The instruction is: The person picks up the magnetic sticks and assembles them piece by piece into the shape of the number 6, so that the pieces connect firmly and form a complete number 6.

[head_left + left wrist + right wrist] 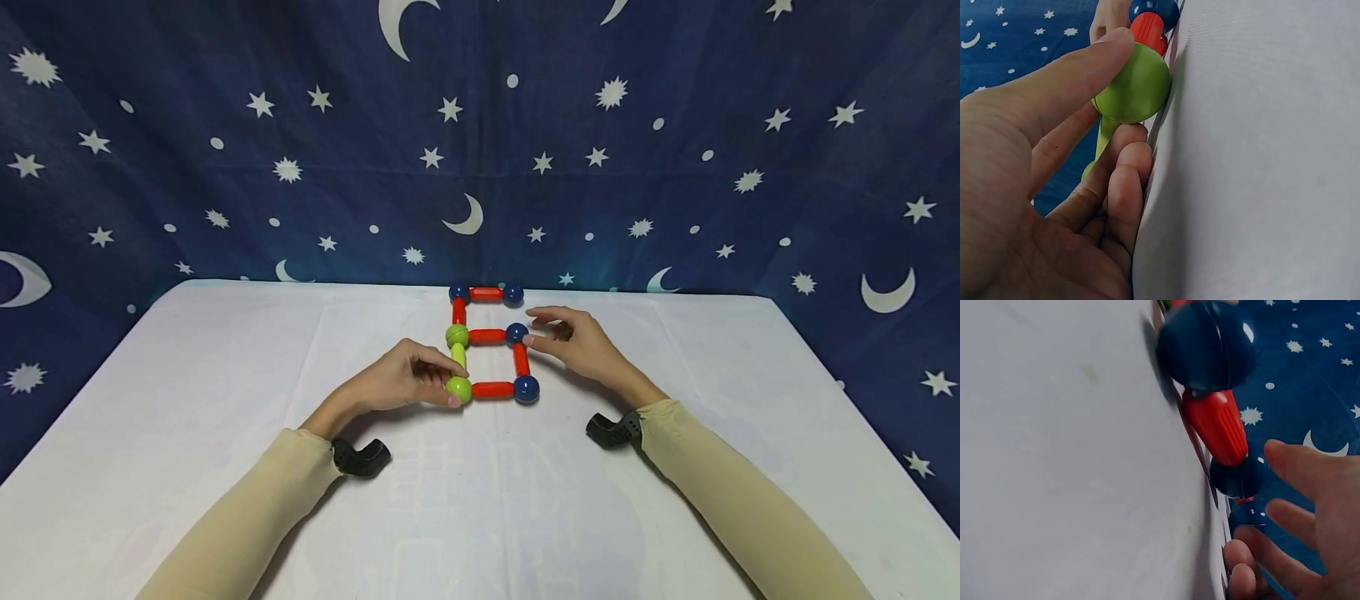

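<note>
A flat figure of coloured balls and rods lies on the white table. At its near left corner is a green ball point(459, 389), which my left hand point(405, 379) holds between thumb and fingers. In the left wrist view the thumb point(1079, 78) lies across that green ball point(1138, 87). My right hand point(573, 342) is at the figure's right side, fingers spread, beside the middle blue ball point(517, 334). Its thumb tip is very near that ball; whether it touches I cannot tell. A red rod point(521, 361) links this ball to the near right blue ball point(527, 389).
Farther back, a grooved green ball point(457, 336) joins a red rod point(458, 312) running to the far left blue ball point(459, 292). Another blue ball point(513, 294) ends the far row. The white tabletop point(480, 500) meets a dark blue star-patterned cloth point(480, 167) behind.
</note>
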### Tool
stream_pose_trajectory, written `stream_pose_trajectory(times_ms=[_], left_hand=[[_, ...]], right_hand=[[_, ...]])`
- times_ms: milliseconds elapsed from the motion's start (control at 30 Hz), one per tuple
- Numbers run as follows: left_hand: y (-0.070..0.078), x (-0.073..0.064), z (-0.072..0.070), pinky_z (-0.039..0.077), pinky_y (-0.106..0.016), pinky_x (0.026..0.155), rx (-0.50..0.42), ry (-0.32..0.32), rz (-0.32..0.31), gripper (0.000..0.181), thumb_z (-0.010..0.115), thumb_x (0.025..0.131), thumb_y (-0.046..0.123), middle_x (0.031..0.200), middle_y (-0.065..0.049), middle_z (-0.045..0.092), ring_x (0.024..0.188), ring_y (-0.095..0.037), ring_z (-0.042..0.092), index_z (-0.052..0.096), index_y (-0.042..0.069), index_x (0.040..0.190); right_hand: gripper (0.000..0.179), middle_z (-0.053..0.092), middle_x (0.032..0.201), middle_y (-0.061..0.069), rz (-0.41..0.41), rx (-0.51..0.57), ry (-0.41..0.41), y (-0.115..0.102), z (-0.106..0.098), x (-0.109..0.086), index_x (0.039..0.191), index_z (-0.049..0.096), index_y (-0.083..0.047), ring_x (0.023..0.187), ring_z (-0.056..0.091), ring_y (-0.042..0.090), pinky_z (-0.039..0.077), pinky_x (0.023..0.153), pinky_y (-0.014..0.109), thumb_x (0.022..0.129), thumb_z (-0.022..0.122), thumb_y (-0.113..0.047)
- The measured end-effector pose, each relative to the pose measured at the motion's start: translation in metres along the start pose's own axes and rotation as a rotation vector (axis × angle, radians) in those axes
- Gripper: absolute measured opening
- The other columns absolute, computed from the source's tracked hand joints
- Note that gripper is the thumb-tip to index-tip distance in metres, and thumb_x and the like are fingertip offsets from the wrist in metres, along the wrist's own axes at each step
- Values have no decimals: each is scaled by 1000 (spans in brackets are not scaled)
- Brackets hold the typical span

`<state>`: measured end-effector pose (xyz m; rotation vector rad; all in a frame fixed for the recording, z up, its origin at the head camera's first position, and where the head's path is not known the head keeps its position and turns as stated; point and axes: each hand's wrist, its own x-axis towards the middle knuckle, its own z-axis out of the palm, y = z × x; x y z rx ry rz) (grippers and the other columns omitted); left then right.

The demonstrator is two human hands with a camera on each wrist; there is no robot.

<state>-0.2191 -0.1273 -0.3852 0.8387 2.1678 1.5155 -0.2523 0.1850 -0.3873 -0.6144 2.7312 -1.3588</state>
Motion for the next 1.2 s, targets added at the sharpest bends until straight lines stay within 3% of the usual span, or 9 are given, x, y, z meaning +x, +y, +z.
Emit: stream_pose_trajectory(times_ms=[100,300,533,767,967,1200], left_hand=[[0,0,0,48,-24,69,-7,0,-7,35,86,79,3,90,-8,67,80,-21,58,76,2,113],[-1,1,0,49,-24,71,-1,8,-12,36,86,79,3,91,-8,68,81,-21,58,76,1,114],[-4,0,0,49,-24,71,3,12,-18,36,86,80,3,92,-8,69,81,-22,58,76,3,114],[-5,1,0,49,-24,70,3,23,-13,36,87,79,3,90,-8,68,81,-21,58,77,2,113],[-5,1,0,49,-24,70,4,18,-7,36,86,79,2,91,-8,68,81,-21,59,76,1,114],[-6,1,0,49,-24,70,5,24,1,36,86,78,1,91,-9,69,80,-21,59,77,2,113]], right_hand=[[44,68,124,9,13,-19,-50,-1,3,9,133,67,-7,98,59,24,48,84,36,94,75,-26],[34,69,101,7,72,-17,-34,-5,9,15,121,73,-5,88,57,23,46,75,33,94,75,-25],[36,69,110,8,161,32,-60,-9,10,16,125,71,-7,96,57,25,47,80,34,95,74,-26],[38,69,118,9,158,42,-71,-8,9,16,129,70,-7,96,57,25,48,83,34,95,74,-24],[39,67,108,9,140,36,-63,-7,7,15,129,69,-8,93,55,25,46,78,34,95,75,-24],[46,69,108,11,84,52,1,-3,-1,5,135,64,-6,95,62,26,49,86,37,94,75,-23]])
